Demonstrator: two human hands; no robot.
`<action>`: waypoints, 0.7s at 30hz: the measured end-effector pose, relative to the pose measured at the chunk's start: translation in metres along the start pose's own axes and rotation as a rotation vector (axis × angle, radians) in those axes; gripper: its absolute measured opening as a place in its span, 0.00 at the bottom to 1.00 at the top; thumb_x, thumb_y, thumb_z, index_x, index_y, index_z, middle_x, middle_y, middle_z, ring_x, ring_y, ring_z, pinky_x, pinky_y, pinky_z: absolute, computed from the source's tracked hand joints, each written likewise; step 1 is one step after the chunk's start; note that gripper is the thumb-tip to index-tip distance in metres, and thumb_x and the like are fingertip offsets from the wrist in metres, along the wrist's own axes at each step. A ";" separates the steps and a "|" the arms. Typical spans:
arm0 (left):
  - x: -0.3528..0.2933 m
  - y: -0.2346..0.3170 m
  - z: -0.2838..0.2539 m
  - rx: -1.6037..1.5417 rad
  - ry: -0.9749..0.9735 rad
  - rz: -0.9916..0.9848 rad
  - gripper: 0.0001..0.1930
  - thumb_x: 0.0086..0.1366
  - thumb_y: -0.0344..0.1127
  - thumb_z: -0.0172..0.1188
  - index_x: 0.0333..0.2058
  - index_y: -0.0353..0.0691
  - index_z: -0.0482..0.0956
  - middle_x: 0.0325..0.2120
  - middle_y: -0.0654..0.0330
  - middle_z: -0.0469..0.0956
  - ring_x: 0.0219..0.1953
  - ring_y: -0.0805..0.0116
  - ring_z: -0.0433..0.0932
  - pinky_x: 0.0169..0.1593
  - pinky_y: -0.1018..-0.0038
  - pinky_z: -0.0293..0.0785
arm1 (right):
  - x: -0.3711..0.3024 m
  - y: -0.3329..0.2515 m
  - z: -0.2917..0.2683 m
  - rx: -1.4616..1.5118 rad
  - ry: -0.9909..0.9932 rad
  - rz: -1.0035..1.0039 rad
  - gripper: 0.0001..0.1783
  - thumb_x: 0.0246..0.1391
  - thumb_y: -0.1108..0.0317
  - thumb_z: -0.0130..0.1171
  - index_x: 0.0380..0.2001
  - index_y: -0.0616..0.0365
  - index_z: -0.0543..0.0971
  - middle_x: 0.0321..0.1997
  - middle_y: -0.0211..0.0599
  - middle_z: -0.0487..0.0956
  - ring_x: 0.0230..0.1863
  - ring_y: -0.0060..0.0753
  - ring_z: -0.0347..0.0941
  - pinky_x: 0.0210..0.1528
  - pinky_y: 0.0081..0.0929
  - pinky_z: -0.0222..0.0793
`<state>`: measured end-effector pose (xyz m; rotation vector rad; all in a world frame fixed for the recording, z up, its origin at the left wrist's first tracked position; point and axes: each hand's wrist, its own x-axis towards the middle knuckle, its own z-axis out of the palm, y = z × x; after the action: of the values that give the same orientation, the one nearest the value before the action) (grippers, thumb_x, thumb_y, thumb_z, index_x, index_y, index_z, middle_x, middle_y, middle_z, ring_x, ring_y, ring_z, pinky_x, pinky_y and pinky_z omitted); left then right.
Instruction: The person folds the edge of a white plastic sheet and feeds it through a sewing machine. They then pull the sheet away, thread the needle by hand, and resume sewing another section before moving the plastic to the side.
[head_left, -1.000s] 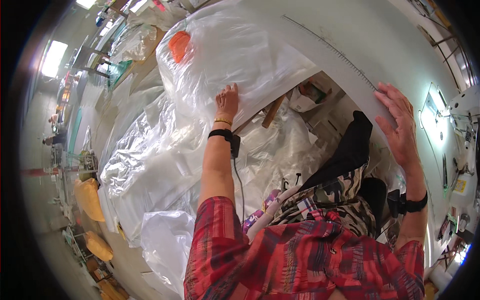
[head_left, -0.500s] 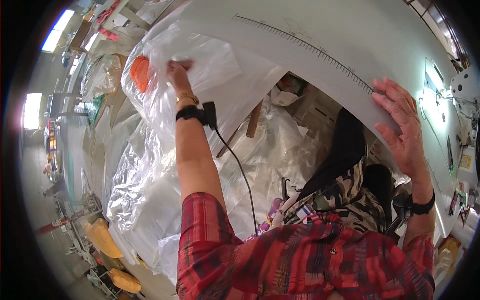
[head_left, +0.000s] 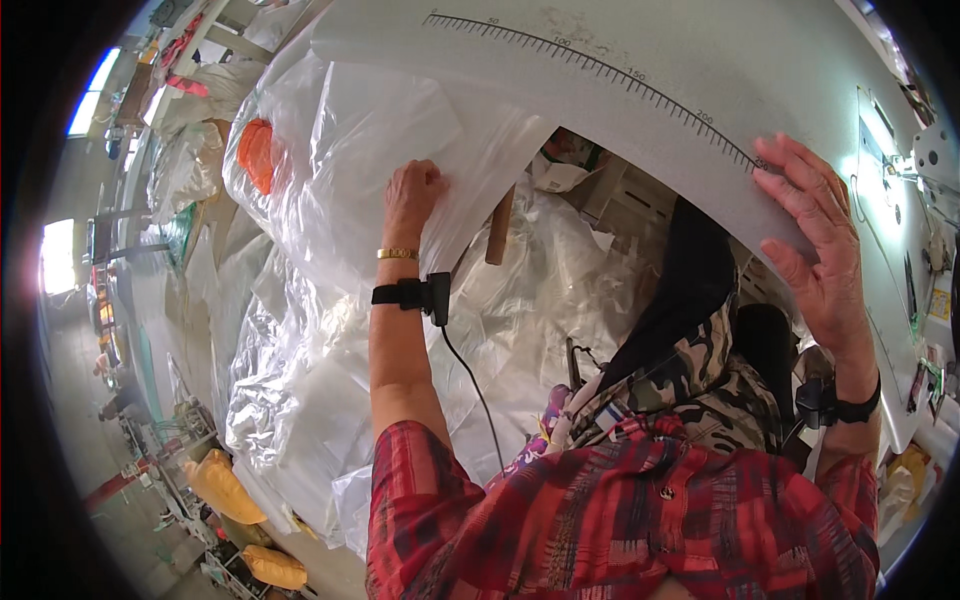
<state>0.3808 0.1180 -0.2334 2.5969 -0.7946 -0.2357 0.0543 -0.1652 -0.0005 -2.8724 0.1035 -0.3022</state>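
Note:
My left hand [head_left: 412, 195] is over clear plastic sheeting [head_left: 375, 110] at the table's left end. Its fingers are curled in; whether they pinch a fold of the plastic or something small is hidden. My right hand [head_left: 815, 225] lies at the table's front edge on the right, palm partly turned in, fingers stretched and slightly apart, holding nothing. Between the hands runs a black ruler scale [head_left: 600, 65] marked on the pale grey tabletop [head_left: 690, 40]. An orange bundle [head_left: 256, 156] sits in or under the plastic, left of my left hand.
A sewing machine [head_left: 935, 160] with a bright lamp stands at the right. Crumpled clear plastic [head_left: 270, 400] hangs down on the left. A black cable [head_left: 470, 375] trails from the band on my left wrist. Yellow bundles [head_left: 225, 487] lie at lower left.
My left hand has come nearer and to the right across the plastic, away from the orange bundle. My right hand stays at the table edge. The whole view has shifted slightly.

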 end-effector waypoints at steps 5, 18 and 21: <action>0.004 0.003 0.012 0.062 0.015 0.060 0.06 0.50 0.33 0.60 0.25 0.36 0.78 0.27 0.51 0.77 0.36 0.48 0.77 0.39 0.60 0.72 | -0.001 0.001 -0.002 -0.004 0.008 0.002 0.25 0.54 0.55 0.55 0.51 0.58 0.75 0.60 0.37 0.71 0.65 0.46 0.59 0.65 0.40 0.53; 0.013 -0.035 0.007 0.297 0.225 -0.020 0.09 0.58 0.37 0.51 0.31 0.39 0.75 0.30 0.50 0.78 0.34 0.47 0.77 0.37 0.55 0.73 | -0.005 0.006 0.002 -0.017 0.053 -0.042 0.24 0.53 0.56 0.56 0.50 0.57 0.75 0.59 0.35 0.71 0.64 0.44 0.61 0.64 0.41 0.56; 0.013 -0.036 -0.001 0.252 0.231 -0.105 0.09 0.60 0.38 0.51 0.30 0.38 0.74 0.27 0.50 0.78 0.33 0.47 0.77 0.36 0.56 0.72 | -0.005 0.005 -0.001 -0.023 0.063 -0.057 0.24 0.53 0.57 0.56 0.51 0.57 0.75 0.59 0.35 0.72 0.63 0.45 0.62 0.63 0.41 0.56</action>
<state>0.4096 0.1386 -0.2487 2.8363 -0.6415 0.1436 0.0489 -0.1698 -0.0023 -2.8932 0.0367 -0.4053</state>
